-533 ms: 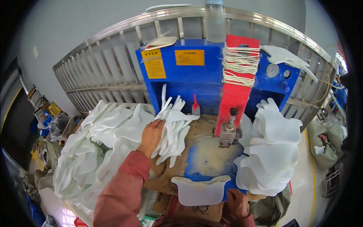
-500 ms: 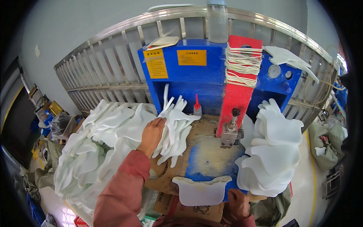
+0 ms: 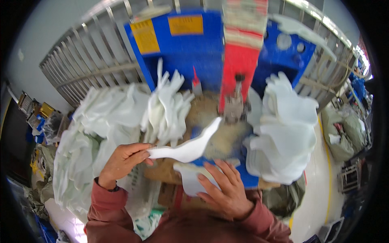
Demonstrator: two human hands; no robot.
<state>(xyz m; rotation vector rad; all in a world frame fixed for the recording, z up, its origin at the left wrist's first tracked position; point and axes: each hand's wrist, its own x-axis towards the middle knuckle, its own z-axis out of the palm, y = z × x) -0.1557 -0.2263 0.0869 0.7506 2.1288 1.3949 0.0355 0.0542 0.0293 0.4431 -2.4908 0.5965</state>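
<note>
1. Fingers of the left hand [image 3: 123, 161] are pinching the near-left end of a white piece [image 3: 189, 146], which is stretching up and to the right, its far tip pointing toward the red machine head [image 3: 240, 65].
2. The right hand [image 3: 225, 190] is lying open and flat, fingers spread, pressing on a second white piece [image 3: 187, 178] at the near edge of the bench [image 3: 219, 141]; it is gripping nothing.
3. The lifted piece is hanging just above the flat one, and the two are looking close but I cannot tell whether they are touching.
4. Red sleeves [image 3: 108, 214] are covering both forearms, coming in from the near edge.
5. A bundle of white gloves [image 3: 166, 105] is standing just beyond the left hand, fingers sticking up.
6. A loose white heap [image 3: 89, 133] is spreading to the left of that bundle.
7. A tall white stack [image 3: 283, 125] is sitting to the right of the right hand.
8. A blue cabinet [image 3: 190, 52] with yellow labels is rising at the far side, behind the red head.
9. A grey railing [image 3: 85, 69] is curving behind everything.
</note>
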